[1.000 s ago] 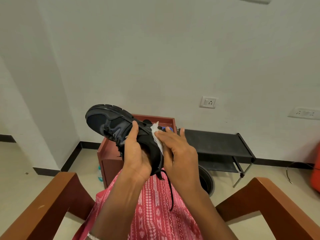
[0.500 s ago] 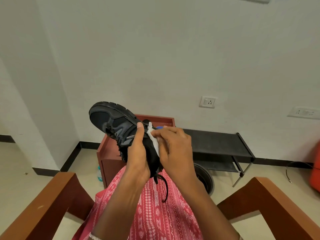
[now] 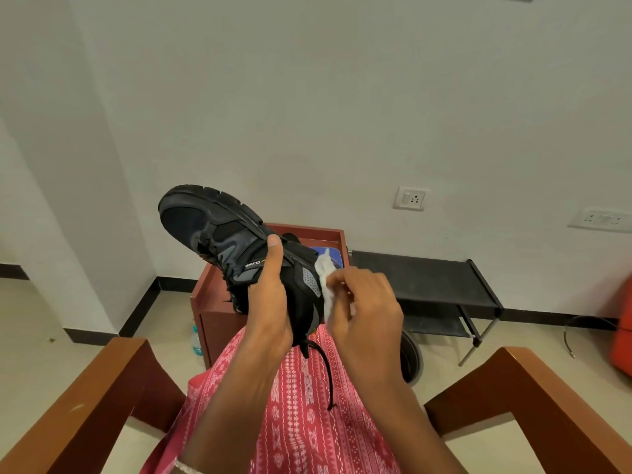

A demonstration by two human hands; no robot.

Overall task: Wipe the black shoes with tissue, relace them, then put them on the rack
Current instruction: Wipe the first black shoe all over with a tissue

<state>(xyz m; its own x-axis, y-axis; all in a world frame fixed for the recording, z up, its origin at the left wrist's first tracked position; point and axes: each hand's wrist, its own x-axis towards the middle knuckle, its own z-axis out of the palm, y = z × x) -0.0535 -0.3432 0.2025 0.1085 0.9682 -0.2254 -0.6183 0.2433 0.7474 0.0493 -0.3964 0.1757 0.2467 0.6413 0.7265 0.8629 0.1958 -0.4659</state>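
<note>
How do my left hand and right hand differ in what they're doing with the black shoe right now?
The left hand grips the black shoe around its middle, thumb stretched up its side. The right hand does not hold the shoe; it pinches a white tissue. The left hand holds the shoe up with its toe tilted upward, while the right hand presses the tissue against the heel end. Both are raised close together above the lap.
</note>
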